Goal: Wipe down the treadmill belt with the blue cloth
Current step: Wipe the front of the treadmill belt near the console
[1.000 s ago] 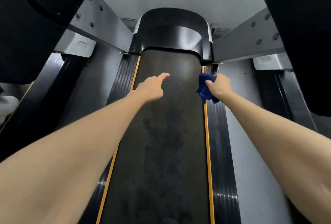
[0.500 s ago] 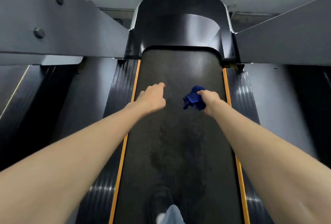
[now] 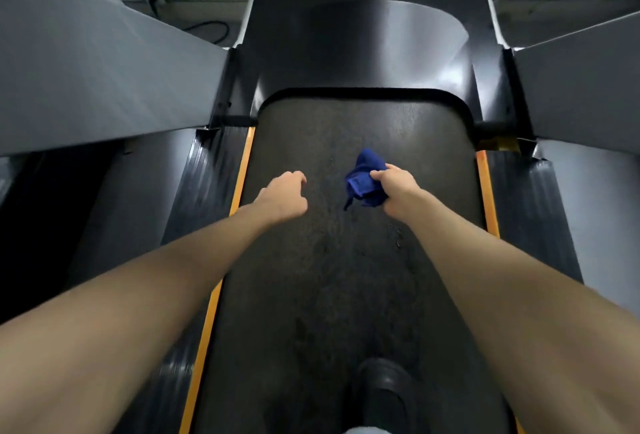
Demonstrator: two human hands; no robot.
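The dark treadmill belt [image 3: 322, 288] runs away from me between two orange edge stripes, with dull smudges along its middle. A crumpled blue cloth [image 3: 363, 179] hangs over the belt's far middle, gripped by my right hand [image 3: 398, 187]. I cannot tell whether the cloth touches the belt. My left hand [image 3: 285, 198] hovers over the belt's left part, about a hand's width from the cloth, fingers loosely curled and holding nothing.
A glossy black motor cover [image 3: 363, 38] closes the belt's far end. Grey frame beams [image 3: 104, 80] slant in from both sides above the ribbed side rails [image 3: 204, 187]. A dark shoe [image 3: 384, 395] stands on the belt near the bottom edge.
My right hand carried the cloth from the right orange stripe to over the belt's middle. My head moved forward and lower, so the belt end looks closer. My left hand's fingers curled in.
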